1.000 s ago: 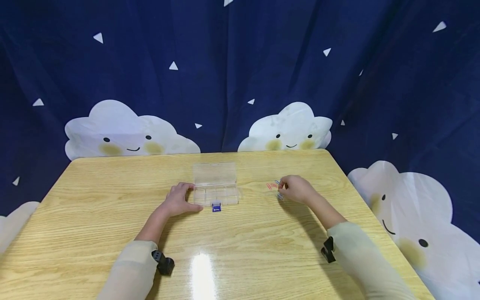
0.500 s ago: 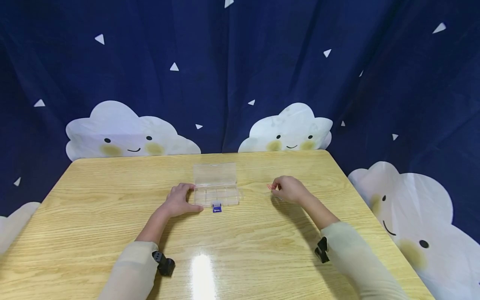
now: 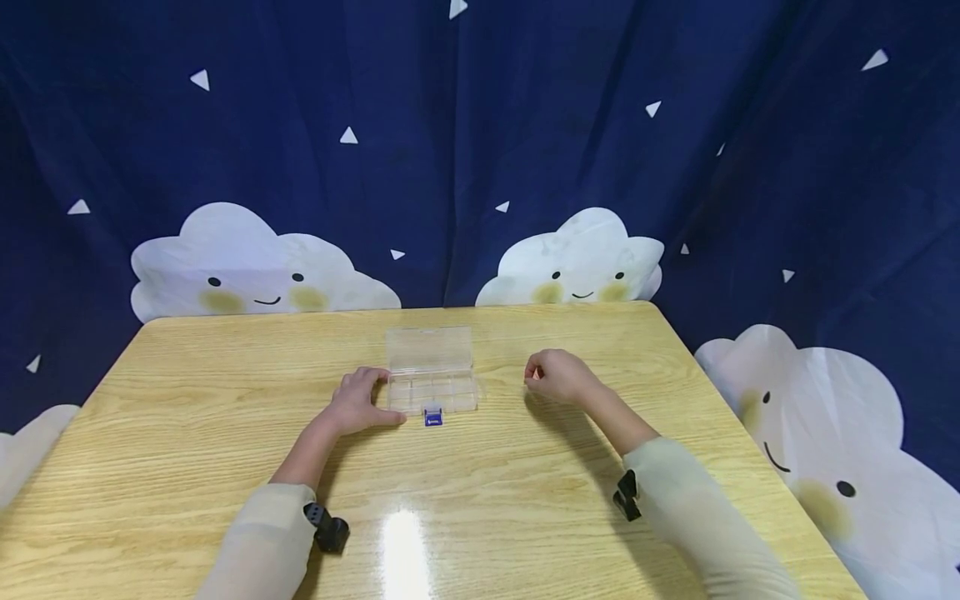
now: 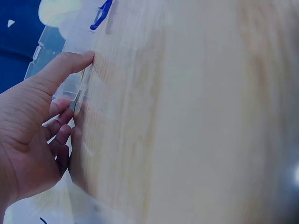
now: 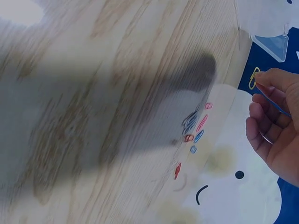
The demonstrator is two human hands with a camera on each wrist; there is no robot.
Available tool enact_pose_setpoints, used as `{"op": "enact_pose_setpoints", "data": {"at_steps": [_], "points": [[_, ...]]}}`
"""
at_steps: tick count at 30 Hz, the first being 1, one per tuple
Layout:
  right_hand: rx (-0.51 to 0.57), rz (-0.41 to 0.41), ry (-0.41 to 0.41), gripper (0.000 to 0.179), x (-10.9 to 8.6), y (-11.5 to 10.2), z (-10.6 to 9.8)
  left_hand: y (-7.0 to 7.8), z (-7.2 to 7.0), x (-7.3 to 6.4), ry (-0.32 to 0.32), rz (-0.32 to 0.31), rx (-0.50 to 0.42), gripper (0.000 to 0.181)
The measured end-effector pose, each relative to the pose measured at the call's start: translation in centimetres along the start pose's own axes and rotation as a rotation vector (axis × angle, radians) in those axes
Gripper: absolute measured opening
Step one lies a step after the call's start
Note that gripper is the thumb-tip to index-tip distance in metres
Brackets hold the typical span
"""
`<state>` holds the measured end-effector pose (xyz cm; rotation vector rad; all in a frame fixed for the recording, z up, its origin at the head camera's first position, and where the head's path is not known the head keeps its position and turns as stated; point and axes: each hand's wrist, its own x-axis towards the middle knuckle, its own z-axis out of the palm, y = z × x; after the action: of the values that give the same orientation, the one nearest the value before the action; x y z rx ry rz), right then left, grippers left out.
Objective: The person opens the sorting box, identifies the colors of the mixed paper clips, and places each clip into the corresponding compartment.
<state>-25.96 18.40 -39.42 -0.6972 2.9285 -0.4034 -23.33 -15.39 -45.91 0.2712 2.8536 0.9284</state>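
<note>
Paperclip (image 5: 254, 78) being held to the right of the clear box (image 3: 442, 392)

You are pinching the yellow paperclip between the thumb and forefinger of your right hand (image 3: 557, 375), which is hovering to the right of the box, well apart from it. The right wrist view is showing other clips (image 5: 189, 122), blue, pink and red, lying on the table (image 3: 480, 500) off that same side of the box; in the head view your hand is hiding most or all of them. Your left hand (image 3: 358, 402) is gripping the box's left end, thumb touching the front corner, probably bracing it. Behind the box, the lid (image 3: 429, 348) is standing open; at its front the blue latch (image 3: 432, 417) is sticking out.

You seem to be at the transfer step: the paperclip is not yet resting in any compartment. The next move, I judge, is calling for a level carry leftward to the box, fingertips clearing its wall, then a clean release over one compartment. You may be risking a snag on a divider; which compartment is wanted, I cannot tell.
</note>
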Motion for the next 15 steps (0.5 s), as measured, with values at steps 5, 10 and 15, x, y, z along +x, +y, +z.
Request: {"op": "enact_pose_setpoints", "data": {"at_steps": [5, 10, 15], "points": [[-0.011, -0.015, 0.001, 0.008, 0.5, -0.9, 0.1, 0.1, 0.0, -0.1, -0.003, -0.004, -0.002, 0.082], [-0.034, -0.023, 0.000, 0.009, 1.0, -1.6, 0.2, 0.1, -0.1, -0.2, -0.009, -0.002, -0.006, 0.081], [-0.049, -0.031, -0.009, 0.009, 1.4, -2.4, 0.3, 0.2, -0.1, -0.2, -0.005, 0.000, -0.007, 0.081]]}}
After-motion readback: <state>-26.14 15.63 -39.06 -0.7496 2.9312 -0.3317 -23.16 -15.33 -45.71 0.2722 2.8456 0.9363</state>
